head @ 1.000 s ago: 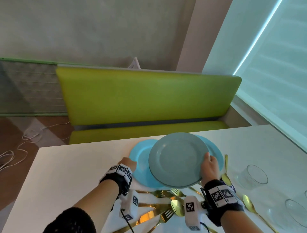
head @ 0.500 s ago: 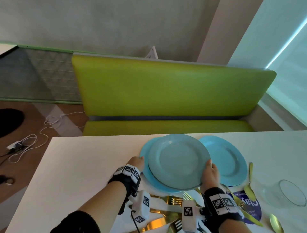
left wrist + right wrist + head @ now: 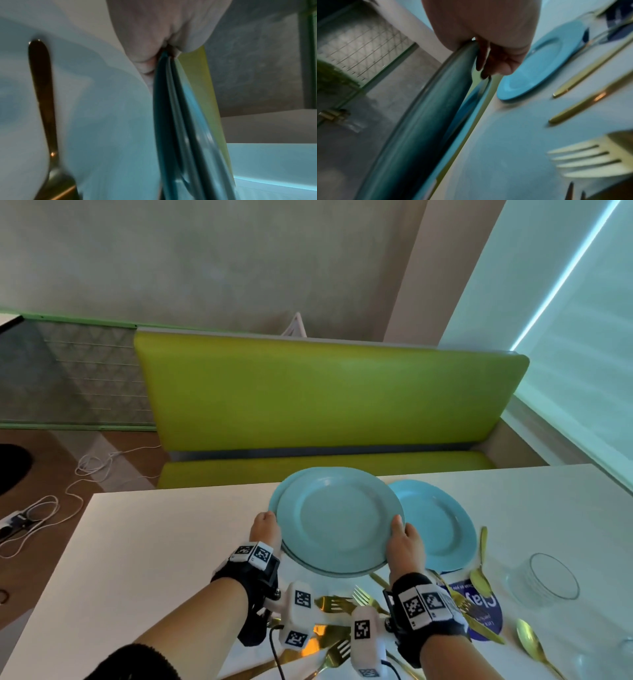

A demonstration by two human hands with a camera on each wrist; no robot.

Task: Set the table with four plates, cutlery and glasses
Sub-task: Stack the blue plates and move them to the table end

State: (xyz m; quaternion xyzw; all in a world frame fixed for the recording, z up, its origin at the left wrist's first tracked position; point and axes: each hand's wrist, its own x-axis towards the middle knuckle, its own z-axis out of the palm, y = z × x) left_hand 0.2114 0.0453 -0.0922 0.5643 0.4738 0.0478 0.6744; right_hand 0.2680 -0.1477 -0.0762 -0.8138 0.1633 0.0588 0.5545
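Note:
Both hands hold a stack of two plates a little above the white table. The grey-blue top plate hides most of the brighter blue plate under it. My left hand grips the stack's left rim and my right hand grips its right rim, thumb on top. In the left wrist view the left hand pinches both rims. In the right wrist view the right hand clasps the top plate. A third blue plate lies on the table to the right.
Gold forks and knives lie on the table under my wrists, and gold spoons to the right. A clear glass stands at the right, near a round purple label. A green bench runs behind the table.
The two held plates have moved left, off the third blue plate, which now lies uncovered on the table. The head view has swung left.

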